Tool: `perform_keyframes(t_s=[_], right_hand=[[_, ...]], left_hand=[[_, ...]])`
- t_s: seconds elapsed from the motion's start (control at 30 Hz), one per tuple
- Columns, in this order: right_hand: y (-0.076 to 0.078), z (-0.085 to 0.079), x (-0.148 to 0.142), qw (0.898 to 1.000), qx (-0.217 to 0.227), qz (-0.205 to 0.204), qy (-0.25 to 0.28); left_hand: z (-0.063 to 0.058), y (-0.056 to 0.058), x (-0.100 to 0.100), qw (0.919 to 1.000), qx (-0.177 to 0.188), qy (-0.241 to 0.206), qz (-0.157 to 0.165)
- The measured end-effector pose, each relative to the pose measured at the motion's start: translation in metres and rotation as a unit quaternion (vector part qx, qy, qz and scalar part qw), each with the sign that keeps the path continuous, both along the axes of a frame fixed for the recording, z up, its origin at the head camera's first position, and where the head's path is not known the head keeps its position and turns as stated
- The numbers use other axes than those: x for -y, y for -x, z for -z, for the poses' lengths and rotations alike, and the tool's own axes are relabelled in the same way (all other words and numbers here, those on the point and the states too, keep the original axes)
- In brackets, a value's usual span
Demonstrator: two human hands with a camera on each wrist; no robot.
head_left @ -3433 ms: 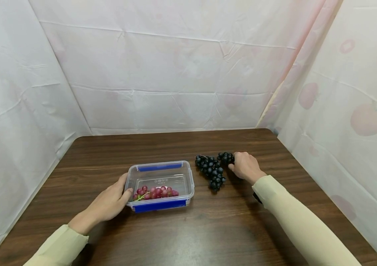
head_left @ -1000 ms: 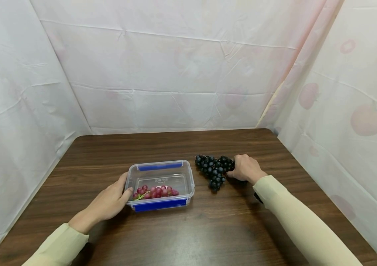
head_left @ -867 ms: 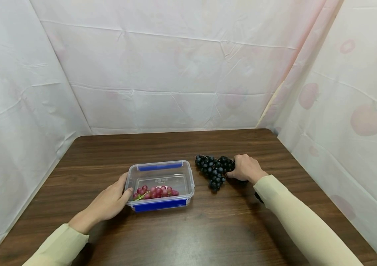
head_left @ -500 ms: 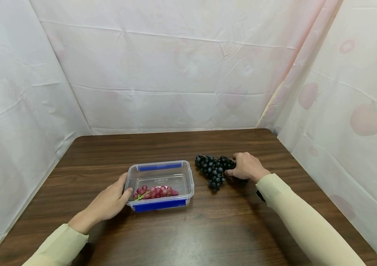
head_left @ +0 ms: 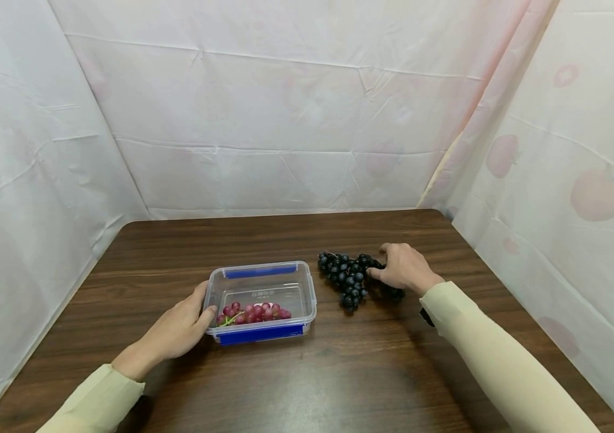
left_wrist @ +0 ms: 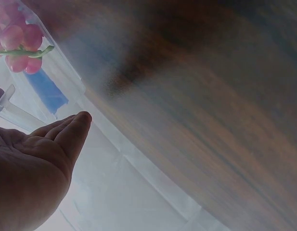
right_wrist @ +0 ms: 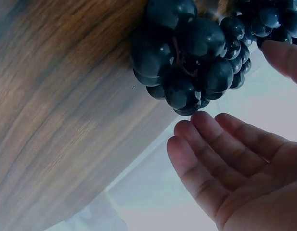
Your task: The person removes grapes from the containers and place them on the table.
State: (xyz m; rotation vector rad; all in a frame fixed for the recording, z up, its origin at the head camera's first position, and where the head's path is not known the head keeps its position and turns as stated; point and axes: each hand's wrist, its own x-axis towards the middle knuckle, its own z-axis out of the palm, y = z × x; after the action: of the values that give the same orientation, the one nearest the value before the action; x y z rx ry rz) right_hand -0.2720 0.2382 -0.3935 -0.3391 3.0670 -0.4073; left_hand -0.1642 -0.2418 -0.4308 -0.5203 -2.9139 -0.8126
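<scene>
A clear plastic food container (head_left: 307,288) with blue clips stands left of centre on the table, a bunch of red grapes (head_left: 255,313) lying inside near its front wall. My left hand (head_left: 179,325) holds the container's left side, thumb at the rim and fingers along the outer wall. To the container's right lie dark grapes (head_left: 341,273) in bunches pushed close together. My right hand (head_left: 404,267) is over the rightmost dark bunch (right_wrist: 187,57), thumb and fingers spread apart. In the right wrist view its fingertips (right_wrist: 179,149) are close beside that bunch, with nothing gripped.
The brown wooden table (head_left: 307,385) has rounded back corners. White sheeting (head_left: 285,120) rises behind it and at both sides, and the right sheet (head_left: 555,180) has faded fruit prints.
My right hand has brought the right-hand dark grapes up against the other bunch, then loosened and drawn back slightly, uncovering more of them. My left hand and the container stay still.
</scene>
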Motion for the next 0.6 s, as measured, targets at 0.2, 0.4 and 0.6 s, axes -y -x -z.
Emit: perform_keyframes(t_s=[0.2,0.4,0.6], right_hand=[[-0.0014,-0.0024,-0.0004,1.0,-0.021,-0.001,0.008],[-0.0014,-0.0041,0.0,0.999,-0.047,-0.002,0.013],[-0.0016,-0.0037,0.0008,0.998,-0.059,-0.006,0.031]], left_hand=[[-0.0005,-0.0008,-0.0002,1.0,0.002,-0.002,0.0],[-0.0003,-0.0009,0.0,1.0,0.002,-0.003,0.0],[-0.0003,-0.0001,-0.0001,1.0,0.0,-0.001,-0.002]])
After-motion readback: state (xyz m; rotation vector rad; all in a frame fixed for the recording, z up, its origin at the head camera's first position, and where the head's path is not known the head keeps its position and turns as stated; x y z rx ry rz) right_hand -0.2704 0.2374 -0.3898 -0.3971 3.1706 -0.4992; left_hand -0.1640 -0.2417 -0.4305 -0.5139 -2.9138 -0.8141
